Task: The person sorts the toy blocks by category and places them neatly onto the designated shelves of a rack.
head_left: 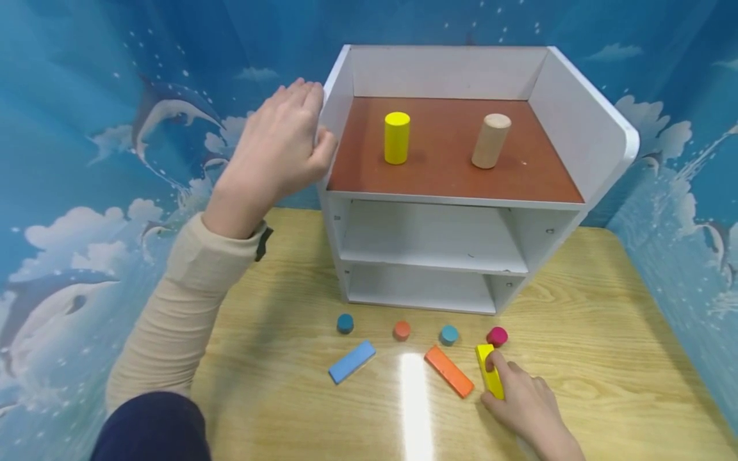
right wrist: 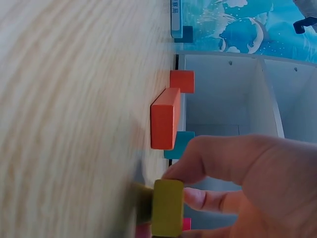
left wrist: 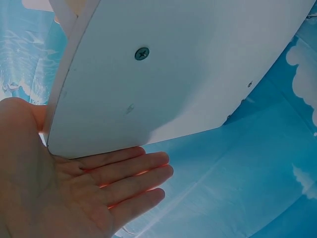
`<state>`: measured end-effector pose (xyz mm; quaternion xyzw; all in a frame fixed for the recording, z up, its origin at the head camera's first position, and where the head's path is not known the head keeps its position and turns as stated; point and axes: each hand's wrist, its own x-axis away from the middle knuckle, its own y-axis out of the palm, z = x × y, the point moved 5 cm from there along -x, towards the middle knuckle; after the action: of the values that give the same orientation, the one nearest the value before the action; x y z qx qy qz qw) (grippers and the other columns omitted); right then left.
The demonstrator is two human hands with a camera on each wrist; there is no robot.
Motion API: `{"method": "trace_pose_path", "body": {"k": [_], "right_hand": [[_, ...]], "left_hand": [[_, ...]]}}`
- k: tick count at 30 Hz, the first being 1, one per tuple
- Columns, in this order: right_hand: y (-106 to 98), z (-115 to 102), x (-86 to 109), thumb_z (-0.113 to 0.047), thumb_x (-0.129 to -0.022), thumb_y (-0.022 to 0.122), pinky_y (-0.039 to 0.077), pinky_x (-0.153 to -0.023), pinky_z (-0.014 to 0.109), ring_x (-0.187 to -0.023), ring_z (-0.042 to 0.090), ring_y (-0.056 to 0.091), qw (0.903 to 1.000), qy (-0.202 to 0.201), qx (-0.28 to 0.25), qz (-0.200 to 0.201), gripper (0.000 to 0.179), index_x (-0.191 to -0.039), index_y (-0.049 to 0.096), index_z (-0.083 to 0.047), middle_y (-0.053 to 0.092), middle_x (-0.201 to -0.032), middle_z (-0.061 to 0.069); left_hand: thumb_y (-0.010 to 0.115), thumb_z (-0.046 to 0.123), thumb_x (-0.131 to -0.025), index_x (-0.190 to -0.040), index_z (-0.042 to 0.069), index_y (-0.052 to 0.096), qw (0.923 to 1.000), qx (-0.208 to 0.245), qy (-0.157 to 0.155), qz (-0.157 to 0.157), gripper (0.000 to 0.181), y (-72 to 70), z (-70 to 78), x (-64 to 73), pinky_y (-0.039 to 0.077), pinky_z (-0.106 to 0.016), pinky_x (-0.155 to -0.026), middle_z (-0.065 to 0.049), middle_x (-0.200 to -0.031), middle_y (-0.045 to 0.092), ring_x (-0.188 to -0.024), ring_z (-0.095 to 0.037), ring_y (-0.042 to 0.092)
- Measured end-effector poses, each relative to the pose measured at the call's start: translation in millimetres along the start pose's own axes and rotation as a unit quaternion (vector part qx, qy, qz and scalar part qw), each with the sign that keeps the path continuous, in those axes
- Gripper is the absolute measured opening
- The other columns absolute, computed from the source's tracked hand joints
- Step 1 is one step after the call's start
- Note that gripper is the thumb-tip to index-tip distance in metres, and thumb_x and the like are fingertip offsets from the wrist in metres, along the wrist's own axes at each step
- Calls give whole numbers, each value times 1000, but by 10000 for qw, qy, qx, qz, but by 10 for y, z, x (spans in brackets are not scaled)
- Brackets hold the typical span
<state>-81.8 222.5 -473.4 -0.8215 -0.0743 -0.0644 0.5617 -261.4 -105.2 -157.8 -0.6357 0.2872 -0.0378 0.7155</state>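
Note:
My right hand (head_left: 527, 400) holds a yellow rectangular block (head_left: 492, 384) between thumb and fingers at the table's right front. The block's end face shows in the right wrist view. Just behind it is a magenta round peg (head_left: 497, 336); an orange rectangular block (head_left: 451, 371) lies to its left. My left hand (head_left: 279, 137) is raised at the left side panel of a small white shelf (head_left: 435, 237). In the left wrist view its fingers (left wrist: 133, 171) are straight along the panel's edge, and the thumb is partly hidden behind the panel.
On the shelf's brown top stand a yellow cylinder (head_left: 396, 139) and a plain wooden cylinder (head_left: 491, 142). Before the shelf are a dark blue peg (head_left: 345, 323), an orange peg (head_left: 401, 330), a teal peg (head_left: 448, 335) and a blue block (head_left: 352, 362). Blue sea-themed curtains surround the table.

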Motion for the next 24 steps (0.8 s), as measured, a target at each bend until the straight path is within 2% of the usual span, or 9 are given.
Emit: {"method": "trace_pose_path", "body": {"k": [6, 14, 24], "right_hand": [[-33, -41, 5, -22, -74, 76, 31, -47, 28, -49, 15, 37, 9995, 50, -264, 148, 41, -109, 56, -14, 43, -63, -3], [-92, -91, 25, -20, -74, 75, 30, -46, 26, -50, 14, 36, 9990, 42, -318, 298, 41, -111, 58, -12, 41, -61, -3], [-269, -238, 34, -20, -73, 76, 27, -46, 27, -49, 15, 34, 9962, -269, -242, 786, 38, -105, 58, -14, 40, -59, -5]], "left_hand": [[29, 25, -101, -154, -6, 24, 10000, -11, 7, 18, 62, -1, -3, 4, 10, -41, -124, -22, -159, 27, -149, -34, 20], [29, 26, -101, -154, -6, 25, 10000, -19, 26, 42, 62, 0, -10, 6, 10, -41, -124, -22, -158, 27, -149, -34, 21], [29, 25, -101, -154, -6, 25, 10000, 7, 56, 77, 62, 2, -11, 2, 10, -41, -124, -22, -158, 28, -149, -34, 21]]}}
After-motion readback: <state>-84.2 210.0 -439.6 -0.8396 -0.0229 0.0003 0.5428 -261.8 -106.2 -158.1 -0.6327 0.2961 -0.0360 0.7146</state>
